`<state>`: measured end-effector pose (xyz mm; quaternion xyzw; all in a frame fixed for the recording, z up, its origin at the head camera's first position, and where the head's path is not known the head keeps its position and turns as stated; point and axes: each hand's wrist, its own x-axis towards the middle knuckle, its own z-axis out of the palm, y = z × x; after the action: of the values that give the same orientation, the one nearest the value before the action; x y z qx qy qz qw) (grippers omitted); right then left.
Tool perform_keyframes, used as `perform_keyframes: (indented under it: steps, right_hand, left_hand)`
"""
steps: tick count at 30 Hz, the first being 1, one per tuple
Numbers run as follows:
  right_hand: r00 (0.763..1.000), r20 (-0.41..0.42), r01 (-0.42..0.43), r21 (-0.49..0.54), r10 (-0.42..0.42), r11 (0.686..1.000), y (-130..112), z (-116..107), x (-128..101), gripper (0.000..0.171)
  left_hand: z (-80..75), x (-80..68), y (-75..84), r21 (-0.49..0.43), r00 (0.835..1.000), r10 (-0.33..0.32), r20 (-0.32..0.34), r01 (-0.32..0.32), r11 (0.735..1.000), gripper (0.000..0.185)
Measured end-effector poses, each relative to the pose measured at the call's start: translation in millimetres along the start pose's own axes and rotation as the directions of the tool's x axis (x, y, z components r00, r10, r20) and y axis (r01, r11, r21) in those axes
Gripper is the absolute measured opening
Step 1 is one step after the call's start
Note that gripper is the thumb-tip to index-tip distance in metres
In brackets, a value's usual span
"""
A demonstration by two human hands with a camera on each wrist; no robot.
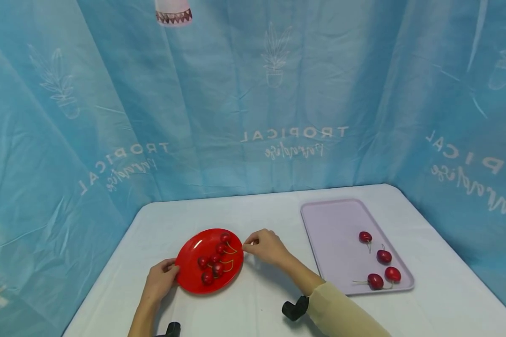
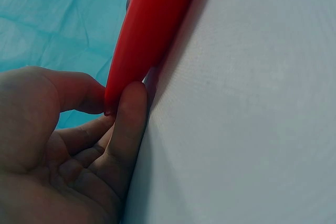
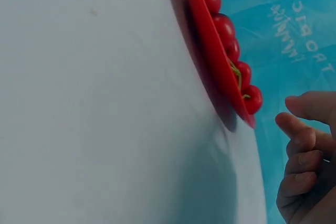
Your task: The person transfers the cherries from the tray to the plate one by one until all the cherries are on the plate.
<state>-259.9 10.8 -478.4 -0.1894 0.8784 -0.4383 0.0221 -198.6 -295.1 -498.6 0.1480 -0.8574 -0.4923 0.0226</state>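
A red plate (image 1: 192, 250) holds several red cherries (image 1: 214, 263) with green stems, near the front of a white table (image 1: 257, 210). My left hand (image 1: 160, 278) pinches the plate's left rim; the left wrist view shows the thumb on top of the plate (image 2: 147, 30) and a finger of the left hand (image 2: 126, 124) under its edge. My right hand (image 1: 263, 245) is at the plate's right rim. In the right wrist view the curled fingers of the right hand (image 3: 307, 150) sit just off the plate (image 3: 210, 45), holding nothing, with cherries (image 3: 226, 27) along the rim.
A pale lilac tray (image 1: 333, 224) lies at the right with several cherries (image 1: 383, 256) on its near half. A blue printed curtain (image 1: 253, 93) closes in the table at the back and both sides. Bare cloth lies between plate and tray.
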Motion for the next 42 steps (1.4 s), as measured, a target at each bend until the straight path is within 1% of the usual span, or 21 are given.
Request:
perform_keyframes:
  steps: [6,13,16,20,23,30,35,38,42]
  right_hand:
    - [1.0,-0.025,0.012,-0.094,-0.015,0.995,2.8,-15.4,-9.5,0.013]
    - [0.999,-0.046,0.014,-0.135,-0.021,0.991,8.8,-28.1,-19.3,0.011]
    - [0.996,-0.078,0.026,-0.164,-0.039,0.986,13.6,-34.3,-22.0,0.009]
    - [0.989,-0.145,0.014,-0.198,-0.043,0.98,21.9,-47.2,-26.7,0.006]
    - [0.984,-0.175,0.003,-0.2,-0.039,0.98,27.6,-58.1,-31.0,0.005]
    - [0.97,-0.238,0.012,-0.139,-0.045,0.99,40.8,-76.1,-41.5,0.005]
    - [0.962,-0.27,0.008,-0.154,-0.05,0.988,50.9,-86.0,-52.2,0.008]
    - [0.956,-0.291,-0.013,-0.154,-0.033,0.988,55.8,-95.3,-61.1,0.011]
    - [0.952,-0.307,-0.064,-0.153,0.014,0.986,61.4,-108.3,-72.6,0.015]
  left_hand:
    - [1.1,0.0,-0.1,0.016,1.0,-0.006,-0.006,0.006,1.0,0.04]
    - [1.4,0.4,-1.3,0.032,1.0,-0.021,-0.019,0.022,0.999,0.04]
    - [1.7,-0.2,-1.1,0.024,1.0,-0.018,-0.016,0.019,1.0,0.04]
    - [2.5,-0.9,-1.5,0.009,1.0,-0.001,-0.004,0.001,1.0,0.041]
    - [2.4,-0.6,-2.6,0.001,1.0,0.005,-0.005,-0.005,1.0,0.04]
    - [0.2,1.1,-5.0,0.008,1.0,0.001,-0.005,-0.001,1.0,0.041]
    - [-2.6,0.8,-7.7,0.011,1.0,-0.01,-0.009,0.01,1.0,0.04]
    - [-2.0,1.1,-7.6,0.006,1.0,-0.005,-0.009,0.005,1.0,0.04]
    - [1.1,2.1,-5.7,0.01,1.0,0.008,-0.008,-0.008,1.0,0.04]
